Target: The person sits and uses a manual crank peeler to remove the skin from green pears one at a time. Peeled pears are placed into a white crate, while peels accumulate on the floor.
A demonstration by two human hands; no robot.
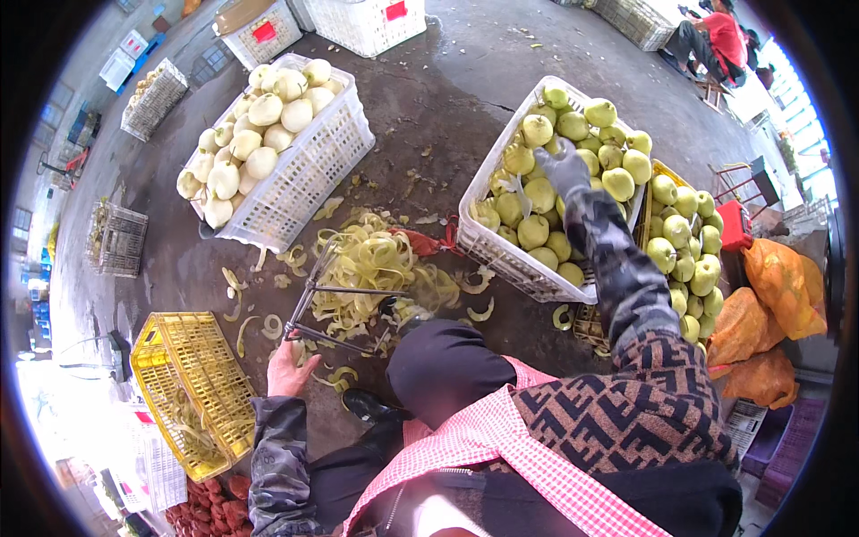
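Observation:
My right hand point(565, 168), in a grey glove, reaches over the white crate point(520, 275) of green unpeeled pears point(535, 231); its fingers touch or lie close to the fruit, and whether they grip one is unclear. My bare left hand point(290, 369) is at the lower end of a metal frame-like tool point(313, 287), its thumb apart from the fingers; whether it grips the tool cannot be made out. Long peel strips point(368, 268) lie heaped on the floor behind the tool. A white crate point(302, 178) full of peeled pale pears point(265, 109) stands at the upper left.
A yellow crate point(194, 389) lies at the lower left. More green pears point(678, 231) fill a yellow crate at the right, beside orange mesh sacks point(782, 288) and a red box point(733, 225). White bins point(366, 23) stand at the back. A person in red point(725, 40) sits far right.

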